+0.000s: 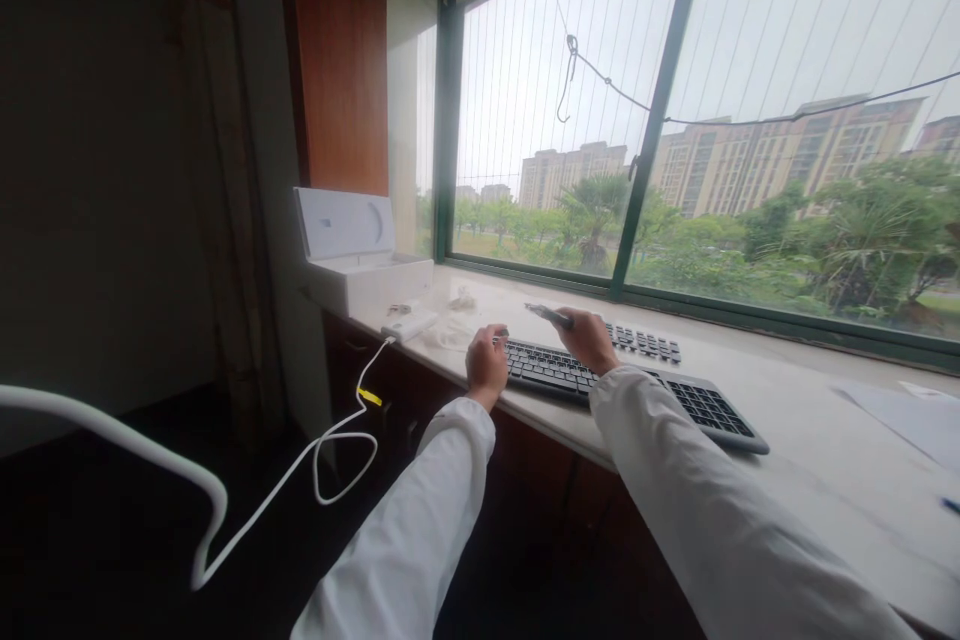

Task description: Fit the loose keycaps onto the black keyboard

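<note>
A black keyboard (551, 366) lies along the front edge of the white counter. At its left end is my left hand (488, 360), with the fingers curled closed; a small dark bit shows at the fingertips, too small to make out. Above the keys, my right hand (590, 338) is closed around a slim tool (551, 315) with a dark handle and a greyish tip pointing left; its exact kind is unclear. Behind the keyboard, loose dark keycaps (646, 343) lie in rows. My right forearm hides part of the keyboard, whose right section (712, 407) shows a dark grid.
An open white box (375, 282) stands at the counter's left end. Beside it lie a white power strip (409, 325) and crumpled pale material (456, 325). A white cable (277, 495) hangs off the edge. Papers (900, 420) lie right; a window (540, 170) is behind.
</note>
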`<state>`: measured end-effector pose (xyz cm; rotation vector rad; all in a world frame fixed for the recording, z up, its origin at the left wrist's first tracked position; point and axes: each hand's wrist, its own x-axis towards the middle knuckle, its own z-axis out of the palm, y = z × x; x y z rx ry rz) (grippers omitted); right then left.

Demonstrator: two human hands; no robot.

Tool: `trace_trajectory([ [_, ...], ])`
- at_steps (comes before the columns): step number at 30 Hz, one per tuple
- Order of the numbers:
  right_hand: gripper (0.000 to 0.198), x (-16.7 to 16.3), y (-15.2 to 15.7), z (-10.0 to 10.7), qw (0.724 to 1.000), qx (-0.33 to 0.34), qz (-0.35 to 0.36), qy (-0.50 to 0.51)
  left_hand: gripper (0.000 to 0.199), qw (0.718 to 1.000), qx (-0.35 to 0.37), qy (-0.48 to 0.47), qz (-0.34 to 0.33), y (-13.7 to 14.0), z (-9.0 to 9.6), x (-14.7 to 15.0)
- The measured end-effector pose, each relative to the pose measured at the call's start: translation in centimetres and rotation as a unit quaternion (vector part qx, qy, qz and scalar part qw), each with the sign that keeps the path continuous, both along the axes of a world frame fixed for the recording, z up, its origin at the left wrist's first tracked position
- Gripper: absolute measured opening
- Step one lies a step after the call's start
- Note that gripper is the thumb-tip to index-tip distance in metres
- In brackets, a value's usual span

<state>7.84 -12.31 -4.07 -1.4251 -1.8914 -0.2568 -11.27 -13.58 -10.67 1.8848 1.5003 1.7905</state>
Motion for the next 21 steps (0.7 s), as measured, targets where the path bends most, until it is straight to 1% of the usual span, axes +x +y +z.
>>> trace_trajectory([
  [3,0.029,5.0,-1.3,1.5,0.994,-0.021,-0.072,-0.074,0.018,1.000,-0.003,-0.008,0.007,0.1,-0.1,0.0],
  [6,0.035,11.3,-2.7,2.0,0.977,-0.063,-0.158,-0.129,0.017,1.000,-0.010,-0.013,0.010,0.3,-0.1,0.0],
  [9,0.037,17.7,-4.4,1.1,0.956,-0.122,-0.222,-0.146,0.017,1.000,-0.012,-0.011,0.012,0.3,-0.2,0.1],
  [12,0.038,22.6,-6.2,-0.9,0.937,-0.148,-0.294,-0.116,0.017,1.000,-0.010,-0.006,0.018,0.2,-0.1,0.2],
  [14,0.037,24.6,-7.1,-2.1,0.926,-0.163,-0.328,-0.087,0.017,1.000,-0.010,0.000,0.017,-0.1,0.0,0.2],
  [16,0.036,25.6,-7.5,-2.9,0.920,-0.179,-0.342,-0.069,0.017,1.000,-0.013,0.008,0.009,-0.4,0.1,0.2],
  [19,0.039,25.6,-7.4,-2.9,0.919,-0.174,-0.350,-0.045,0.018,1.000,-0.020,0.022,-0.005,-0.7,0.2,0.2],
  [21,0.041,25.1,-7.1,-2.7,0.930,-0.161,-0.328,-0.036,0.019,0.999,-0.028,0.038,-0.010,-0.8,0.3,0.2],
])
